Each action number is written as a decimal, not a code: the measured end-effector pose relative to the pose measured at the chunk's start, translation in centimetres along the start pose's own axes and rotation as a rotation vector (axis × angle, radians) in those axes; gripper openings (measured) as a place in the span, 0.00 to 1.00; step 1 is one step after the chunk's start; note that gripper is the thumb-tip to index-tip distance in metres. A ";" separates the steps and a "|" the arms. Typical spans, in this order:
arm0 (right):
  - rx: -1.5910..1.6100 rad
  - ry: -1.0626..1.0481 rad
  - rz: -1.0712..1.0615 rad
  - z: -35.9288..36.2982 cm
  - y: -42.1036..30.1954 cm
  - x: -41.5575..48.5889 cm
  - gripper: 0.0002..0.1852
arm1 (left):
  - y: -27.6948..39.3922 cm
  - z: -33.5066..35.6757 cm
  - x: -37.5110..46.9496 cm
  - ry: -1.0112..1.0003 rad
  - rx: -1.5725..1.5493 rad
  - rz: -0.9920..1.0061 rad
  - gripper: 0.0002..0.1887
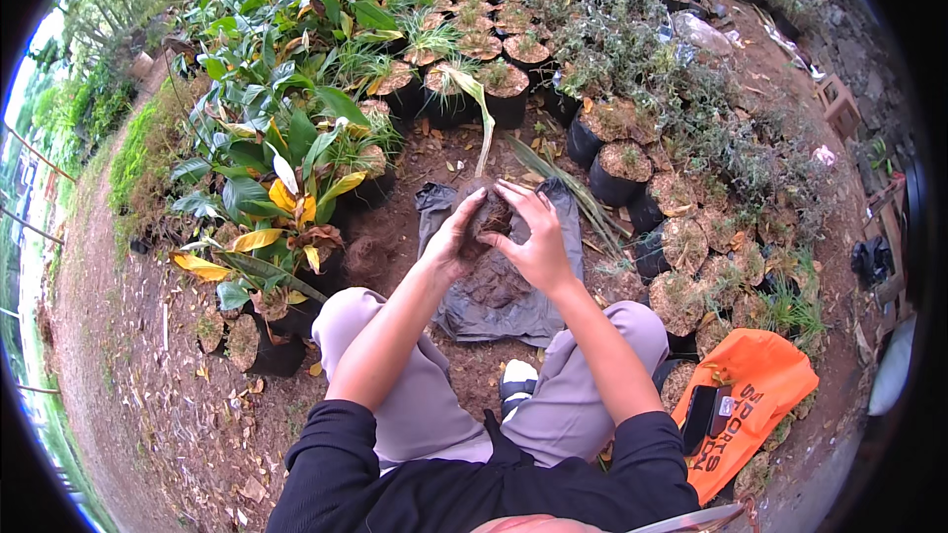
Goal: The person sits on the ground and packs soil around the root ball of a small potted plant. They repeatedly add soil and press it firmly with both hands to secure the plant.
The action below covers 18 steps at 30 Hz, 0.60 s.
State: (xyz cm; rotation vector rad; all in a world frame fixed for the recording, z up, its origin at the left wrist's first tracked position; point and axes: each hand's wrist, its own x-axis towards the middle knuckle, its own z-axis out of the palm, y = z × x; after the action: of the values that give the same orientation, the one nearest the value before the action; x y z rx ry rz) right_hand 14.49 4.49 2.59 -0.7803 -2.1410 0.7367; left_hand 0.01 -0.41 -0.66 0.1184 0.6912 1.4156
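A brown, fibrous root ball is cupped between both hands. My left hand wraps its left side. My right hand lies against its right side, fingers bent over the top and thumb across the front. A single pale, partly dried leaf rises from the ball and bends over to the left at its tip. Directly beneath the hands, a dark plastic sheet or flattened bag is spread on the soil. Loose brown fibrous material is heaped on it. The underside of the ball is hidden by my hands.
Leafy plants with yellowing leaves crowd the left. Black grow bags stand ahead and to the right. Long cut leaves lie right of the sheet, and a fibre clump left. An orange bag holds up a phone.
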 end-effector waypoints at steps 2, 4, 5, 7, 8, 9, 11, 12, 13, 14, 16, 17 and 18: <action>0.283 -0.027 0.092 -0.1 0.5 0.2 0.32 | -0.1 -0.5 0.2 0.002 -0.020 -0.018 0.21; 0.195 -0.022 0.081 -0.7 1.2 0.5 0.32 | 0.0 0.0 -0.4 0.037 0.014 -0.043 0.20; 0.110 -0.018 0.060 -0.7 1.1 0.4 0.32 | 0.1 0.2 -0.5 0.054 0.031 -0.056 0.20; -0.059 -0.011 0.020 -0.6 0.7 0.1 0.33 | -0.1 -0.2 -0.3 0.046 0.020 -0.021 0.21; 0.009 -0.027 0.032 -0.6 0.9 0.3 0.33 | -0.1 -0.4 -0.2 0.042 0.014 -0.003 0.22; 0.077 -0.039 0.047 -0.6 1.1 0.5 0.32 | -0.1 0.0 -0.5 0.045 0.030 -0.004 0.23; 0.329 -0.074 0.128 -0.5 1.7 0.5 0.32 | 0.0 1.0 -1.0 0.051 0.062 -0.003 0.24; 0.512 -0.099 0.191 -0.5 1.9 0.5 0.31 | -0.1 0.9 -1.0 0.043 0.080 -0.005 0.23; 0.696 -0.124 0.254 -0.5 2.0 0.6 0.31 | -0.3 0.6 -0.8 0.036 0.097 -0.006 0.22; 0.662 -0.107 0.252 -0.5 2.0 0.5 0.29 | -0.4 0.5 -0.8 0.028 0.115 -0.007 0.21; 0.528 -0.041 0.264 0.1 1.9 0.2 0.29 | -0.6 0.7 -0.6 0.026 0.149 -0.017 0.21; 0.461 -0.007 0.270 0.3 1.7 0.1 0.29 | -0.6 0.8 -0.5 0.025 0.165 -0.022 0.21; 0.437 0.002 0.260 0.4 1.7 0.0 0.27 | -0.5 1.0 -0.6 0.035 0.099 -0.034 0.22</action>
State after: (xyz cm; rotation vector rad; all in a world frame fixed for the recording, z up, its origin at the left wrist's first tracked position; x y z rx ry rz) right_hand 14.67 5.44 1.18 -0.8215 -1.7969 1.2842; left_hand 0.97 -0.76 0.13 0.1593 0.7888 1.3543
